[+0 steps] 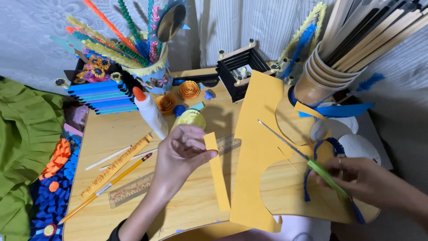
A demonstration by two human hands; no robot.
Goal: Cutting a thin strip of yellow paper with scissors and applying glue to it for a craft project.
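the left hand (pixel 180 149) pinches a yellow paper strip (pixel 217 172) up off the surface (pixel 111 134); the right hand (pixel 356 176) grips green-handled scissors (pixel 307 160), blades away from it.

— What do you see of yourself from up here?

— Only my two forearms and hands, both bare from the wrist down to the fingers. My left hand (pixel 183 149) has nothing on it: no ring, no watch, no bracelet.

— Any sleeve?

— On the left arm, yes. Right at the bottom edge there is a sliver of dark cloth, black by the look of it, ending near the elbow. Too little shows to tell its cut.

— And the other side?

— My right hand (pixel 361 178) seems to carry a thin ring on one finger, though it is small and blurred. The right forearm runs out of view uncovered, with no sleeve showing.
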